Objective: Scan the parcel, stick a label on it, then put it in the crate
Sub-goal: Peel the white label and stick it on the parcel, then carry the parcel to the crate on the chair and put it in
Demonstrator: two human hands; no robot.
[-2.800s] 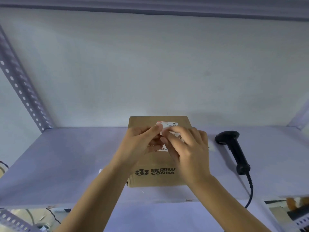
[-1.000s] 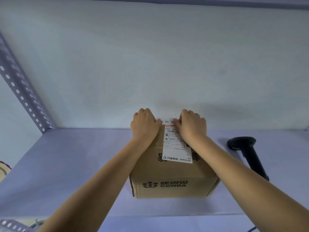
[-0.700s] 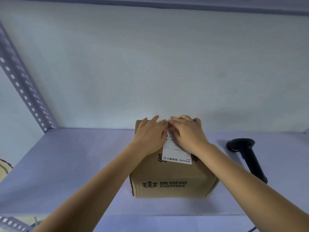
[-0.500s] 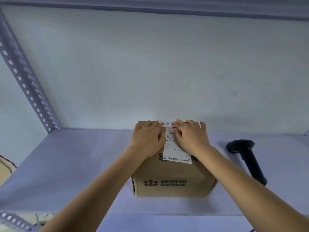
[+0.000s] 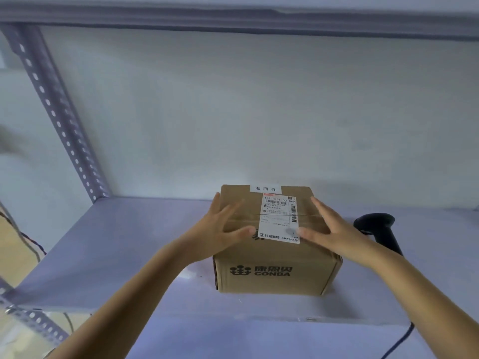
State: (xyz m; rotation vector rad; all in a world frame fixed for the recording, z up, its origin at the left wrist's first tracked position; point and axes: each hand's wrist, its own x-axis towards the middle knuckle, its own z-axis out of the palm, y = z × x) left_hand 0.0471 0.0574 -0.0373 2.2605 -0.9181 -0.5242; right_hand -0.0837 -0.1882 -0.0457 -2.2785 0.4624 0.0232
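Standing on a pale grey shelf (image 5: 129, 242), close to the back wall (image 5: 259, 112), a brown cardboard parcel (image 5: 272, 255) is filling the middle of the view. Its front side is showing a dark printed logo with the word CONBA, and a tape seam is running across its top. A white shipping label (image 5: 279, 218) with barcodes is lying flat on the top, and a smaller white sticker (image 5: 265, 188) with three characters is sitting at the far edge. The left hand (image 5: 220, 229) is lying over the left part of the top with fingers spread, holding nothing. The right hand (image 5: 329, 229) is reaching over the right part, also spread wide, its thumb tip touching the lower edge of the label. A black handheld scanner (image 5: 375, 226) is lying on the shelf just right of the parcel, partly hidden behind the right wrist. A perforated metal post (image 5: 59, 117) is rising at the left.
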